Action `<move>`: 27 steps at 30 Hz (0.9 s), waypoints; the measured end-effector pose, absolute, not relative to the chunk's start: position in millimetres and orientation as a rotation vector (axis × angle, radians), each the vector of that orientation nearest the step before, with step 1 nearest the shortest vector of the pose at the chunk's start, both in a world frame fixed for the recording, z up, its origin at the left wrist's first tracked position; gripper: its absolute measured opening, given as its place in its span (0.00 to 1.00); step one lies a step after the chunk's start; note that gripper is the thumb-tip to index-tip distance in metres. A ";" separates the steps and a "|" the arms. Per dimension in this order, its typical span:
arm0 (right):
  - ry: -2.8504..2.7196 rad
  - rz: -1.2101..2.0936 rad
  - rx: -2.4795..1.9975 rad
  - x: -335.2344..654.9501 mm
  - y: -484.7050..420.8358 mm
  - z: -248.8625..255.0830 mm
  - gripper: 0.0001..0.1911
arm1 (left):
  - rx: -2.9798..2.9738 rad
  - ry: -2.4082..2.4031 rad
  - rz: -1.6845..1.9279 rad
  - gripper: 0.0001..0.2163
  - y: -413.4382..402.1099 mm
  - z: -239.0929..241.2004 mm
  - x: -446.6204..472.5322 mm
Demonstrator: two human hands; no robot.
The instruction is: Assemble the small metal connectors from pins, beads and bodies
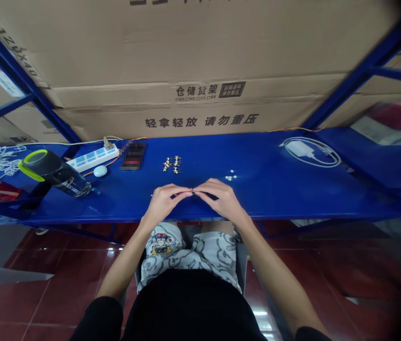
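Observation:
My left hand (166,200) and my right hand (219,197) meet over the front edge of a blue shelf board (267,189). Their fingertips pinch one small dark part (192,192) between them; its shape is too small to tell. A cluster of several small metal parts (172,164) lies on the board just beyond my hands. A few tiny white pieces (231,176) lie to the right of that cluster.
A dark bottle with a green lid (53,171) lies at the left, next to a white power strip (93,158) and a small white round object (100,171). A coiled white charger cable (310,151) lies at the right. Large cardboard boxes (200,71) stand behind.

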State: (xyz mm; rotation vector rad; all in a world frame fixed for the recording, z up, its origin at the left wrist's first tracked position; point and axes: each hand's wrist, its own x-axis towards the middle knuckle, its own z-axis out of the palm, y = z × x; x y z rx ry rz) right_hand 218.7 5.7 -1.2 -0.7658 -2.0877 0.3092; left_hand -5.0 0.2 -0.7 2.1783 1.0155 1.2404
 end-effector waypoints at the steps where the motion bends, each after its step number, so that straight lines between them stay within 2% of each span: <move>1: -2.073 0.320 -0.778 218.3 5.3 0.1 0.08 | 2.184 1.010 1.247 0.08 0.4 -1.0 -5.1; 17: -1.957 0.374 -0.856 218.0 6.1 3.7 0.10 | 2.133 1.187 1.255 0.05 -1.2 2.5 -3.6; 27: -1.939 0.445 -0.816 218.8 2.7 4.4 0.09 | 2.051 1.098 1.217 0.03 -1.3 11.0 -3.8</move>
